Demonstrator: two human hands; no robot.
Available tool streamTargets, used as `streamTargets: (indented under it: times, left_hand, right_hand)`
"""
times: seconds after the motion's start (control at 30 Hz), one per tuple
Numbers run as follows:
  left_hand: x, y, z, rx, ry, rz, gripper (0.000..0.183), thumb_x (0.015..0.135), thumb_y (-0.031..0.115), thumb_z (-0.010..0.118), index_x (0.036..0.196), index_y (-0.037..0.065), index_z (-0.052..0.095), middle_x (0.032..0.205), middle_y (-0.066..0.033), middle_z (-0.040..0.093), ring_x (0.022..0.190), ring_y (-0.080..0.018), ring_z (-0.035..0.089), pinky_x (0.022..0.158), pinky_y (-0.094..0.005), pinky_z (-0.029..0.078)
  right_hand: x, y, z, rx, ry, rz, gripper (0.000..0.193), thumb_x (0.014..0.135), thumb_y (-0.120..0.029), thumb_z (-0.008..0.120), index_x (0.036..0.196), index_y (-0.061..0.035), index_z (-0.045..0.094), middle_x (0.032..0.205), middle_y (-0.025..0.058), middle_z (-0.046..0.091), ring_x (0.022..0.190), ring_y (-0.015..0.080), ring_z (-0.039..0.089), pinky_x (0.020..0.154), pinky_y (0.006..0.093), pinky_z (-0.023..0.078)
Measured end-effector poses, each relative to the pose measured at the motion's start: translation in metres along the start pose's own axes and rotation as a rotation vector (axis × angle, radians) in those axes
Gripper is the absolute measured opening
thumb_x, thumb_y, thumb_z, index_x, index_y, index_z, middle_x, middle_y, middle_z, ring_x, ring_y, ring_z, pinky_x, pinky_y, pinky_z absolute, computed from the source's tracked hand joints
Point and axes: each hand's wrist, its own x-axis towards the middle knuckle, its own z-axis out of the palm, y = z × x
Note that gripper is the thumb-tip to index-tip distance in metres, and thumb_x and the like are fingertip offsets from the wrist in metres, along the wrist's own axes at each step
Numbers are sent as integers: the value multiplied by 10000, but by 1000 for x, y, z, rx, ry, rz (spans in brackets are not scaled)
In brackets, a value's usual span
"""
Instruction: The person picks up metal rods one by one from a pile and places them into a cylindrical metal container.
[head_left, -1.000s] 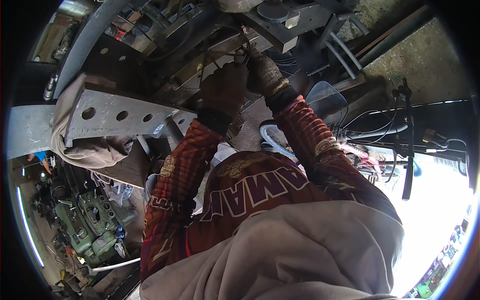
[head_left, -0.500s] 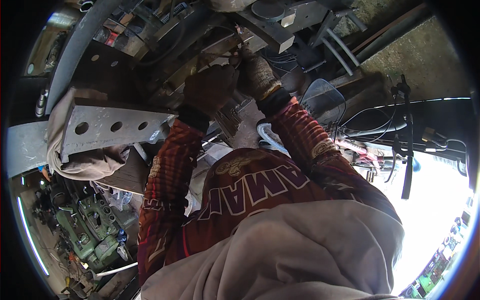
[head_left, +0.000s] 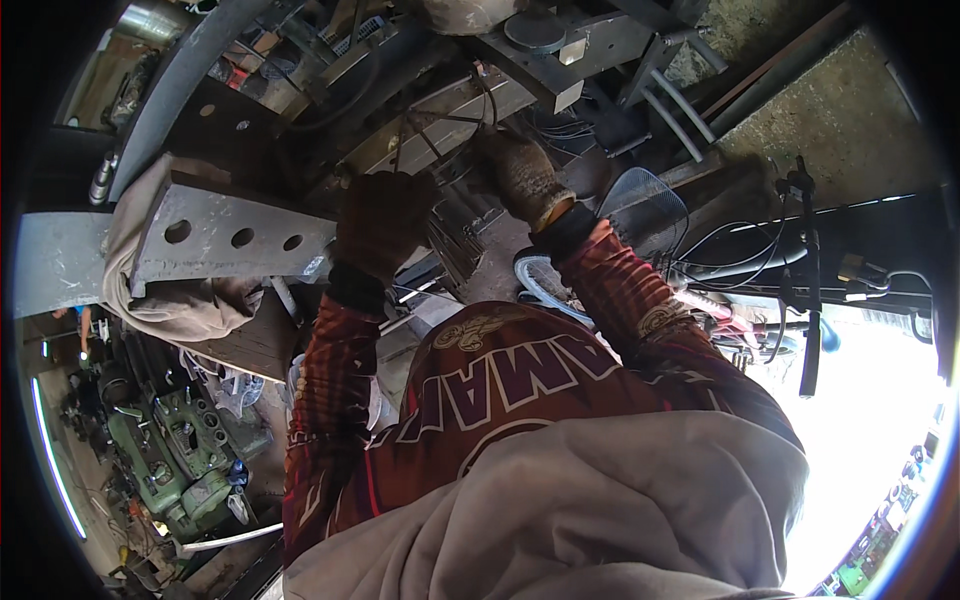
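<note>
The steel plate with 3 visible holes (head_left: 205, 243) serves as the landmark. The left hand (head_left: 385, 222), in a dark glove, is now just beside the plate's right end; 1 second ago it was farther right of the plate, close against the right hand (head_left: 520, 172). A gap now parts the 2 hands, with the right one well to the right of the plate and slightly above its level.

The left fingers look curled into the palm; whether they pinch anything, I cannot tell. The right fingers are dark and blurred, so their state cannot be told either. The thin dark rods (head_left: 427, 140) are above and right of the plate, between and beyond the hands, more exposed than before. Behind them, a long metal bar (head_left: 510, 97) slants up, away from the plate. A bundle of thin rods (head_left: 455, 248) lies right of the plate, below the hands' gap.
</note>
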Motion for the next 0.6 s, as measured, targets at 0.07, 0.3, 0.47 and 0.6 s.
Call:
streamTargets:
  times: [0.07, 0.3, 0.47, 0.6]
  left_hand:
    - [-1, -5, -3, -6, -6, 13, 142, 928, 268, 646, 1009, 154, 671, 752, -33, 599, 712, -237, 622, 660, -421, 482]
    - [1, 29, 5, -55, -25, -66, 121, 916, 252, 639, 977, 154, 672, 766, -31, 631, 743, -235, 662, 666, -426, 501]
    - [25, 93, -5, -147, -50, -240, 98, 859, 188, 643, 943, 142, 661, 773, -40, 666, 724, -248, 702, 642, -423, 526]
    - [11, 71, 3, -128, -113, -133, 93, 848, 163, 638, 934, 133, 656, 774, -56, 666, 693, -260, 698, 623, -429, 532]
  right_hand:
    - [-1, 2, 12, 113, 48, -7, 323, 1043, -303, 567, 1160, -10, 635, 1032, 118, 721, 866, 215, 724, 724, 375, 618]
    - [-5, -10, -10, 281, 63, 296, 308, 1035, -289, 579, 1167, -18, 639, 969, 101, 714, 818, 186, 714, 678, 352, 589]
    - [-6, 2, -60, -127, -82, -51, 307, 976, -231, 619, 1203, -27, 639, 1003, 141, 703, 845, 315, 689, 746, 410, 564]
    - [5, -5, -63, -570, -246, -173, 373, 890, -253, 701, 1222, -85, 666, 1146, 179, 674, 1060, 389, 649, 916, 451, 525]
